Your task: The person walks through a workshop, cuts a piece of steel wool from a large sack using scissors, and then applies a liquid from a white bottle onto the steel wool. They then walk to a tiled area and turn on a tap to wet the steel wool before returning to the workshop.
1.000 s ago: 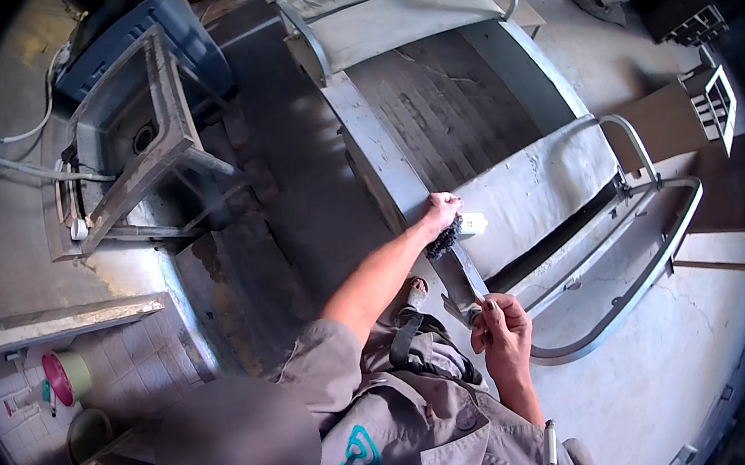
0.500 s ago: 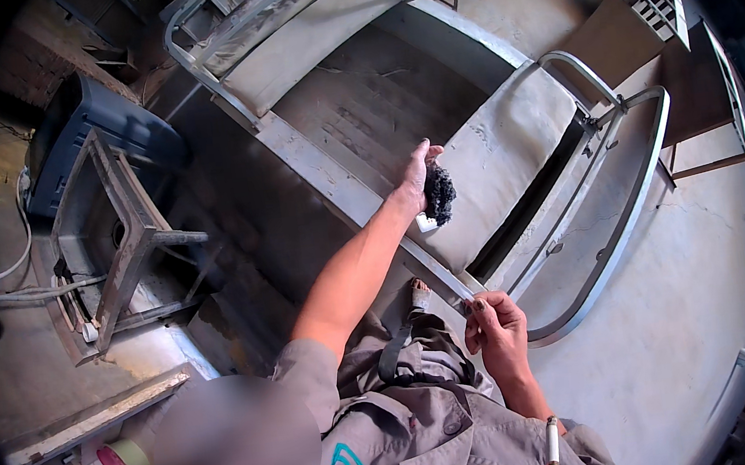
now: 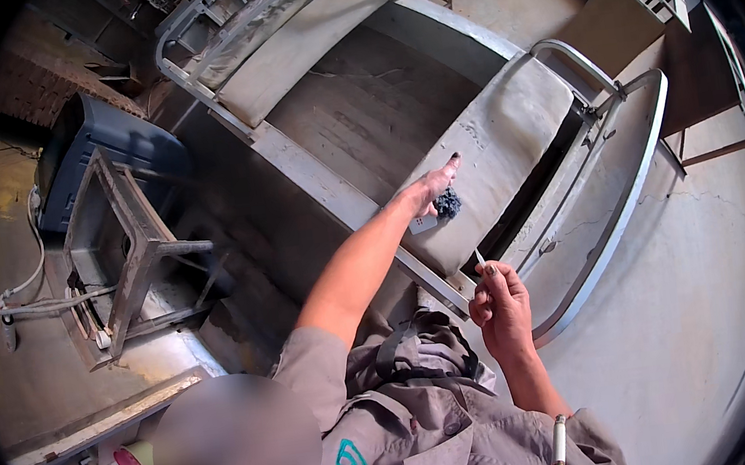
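Observation:
My left hand [image 3: 435,186] is over the near end of a grey padded cushion [image 3: 510,137], fingers curled at a dark, fuzzy clump [image 3: 448,204] like a scouring pad. A white card-like piece [image 3: 423,224] with small red marks shows below that hand; whether it is held or lies on the cushion I cannot tell. Closer to me, by the cushion's near right corner, my right hand [image 3: 500,305] pinches a small, white, pointed sliver [image 3: 479,258]. The cushion rests on a metal frame [image 3: 314,170] with curved tubular rails; a second cushion [image 3: 303,46] lies at its far end.
At the left stand a worn metal stand [image 3: 129,253] with a hose [image 3: 56,305] and a dark blue bin-like housing [image 3: 107,153]. Brown panels [image 3: 612,26] lean at the right. A white and green stick [image 3: 558,451] shows by my right sleeve.
My left hand has tipped over lower toward the cushion with the dark clump. My right hand has risen off the frame's edge, and the white sliver now shows in its fingertips.

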`<state>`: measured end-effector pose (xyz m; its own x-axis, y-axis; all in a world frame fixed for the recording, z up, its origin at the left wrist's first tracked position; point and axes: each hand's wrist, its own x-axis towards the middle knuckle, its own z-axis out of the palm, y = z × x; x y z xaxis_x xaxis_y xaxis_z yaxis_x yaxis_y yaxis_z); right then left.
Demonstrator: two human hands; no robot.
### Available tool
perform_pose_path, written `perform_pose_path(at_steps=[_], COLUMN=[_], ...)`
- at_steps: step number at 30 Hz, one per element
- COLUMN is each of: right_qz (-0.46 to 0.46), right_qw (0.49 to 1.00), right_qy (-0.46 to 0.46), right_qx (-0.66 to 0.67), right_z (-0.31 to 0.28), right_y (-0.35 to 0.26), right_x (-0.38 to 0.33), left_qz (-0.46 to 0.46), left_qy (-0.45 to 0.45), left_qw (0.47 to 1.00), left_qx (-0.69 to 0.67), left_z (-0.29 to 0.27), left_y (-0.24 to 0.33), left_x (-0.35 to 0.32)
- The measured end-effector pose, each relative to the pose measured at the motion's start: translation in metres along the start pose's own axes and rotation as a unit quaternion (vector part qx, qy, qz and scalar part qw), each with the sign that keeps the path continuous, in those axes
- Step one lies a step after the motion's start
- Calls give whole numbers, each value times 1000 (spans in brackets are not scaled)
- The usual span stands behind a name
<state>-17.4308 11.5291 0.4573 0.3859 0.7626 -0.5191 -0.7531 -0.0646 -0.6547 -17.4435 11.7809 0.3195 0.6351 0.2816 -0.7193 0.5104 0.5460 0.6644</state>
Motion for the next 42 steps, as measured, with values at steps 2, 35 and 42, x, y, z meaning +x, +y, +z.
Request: perform_pose_path(at_steps=[2,35,42], right_qz=[31,-18,4], right_qw=[999,992,992], right_qy=[-30,-102,-119], right_qx=[19,73,-28], right_z=[11,45,54], right_y=[-2,8,37], right_x=[3,-7,-20], left_qz=[5,437,366], left_qy=[-1,62,-4], left_qw=[998,880,924], left_qx=[60,175,-114], left_z=[-17,30,30], left_y=[15,-25,-73], left_x=[-43,-216,-254])
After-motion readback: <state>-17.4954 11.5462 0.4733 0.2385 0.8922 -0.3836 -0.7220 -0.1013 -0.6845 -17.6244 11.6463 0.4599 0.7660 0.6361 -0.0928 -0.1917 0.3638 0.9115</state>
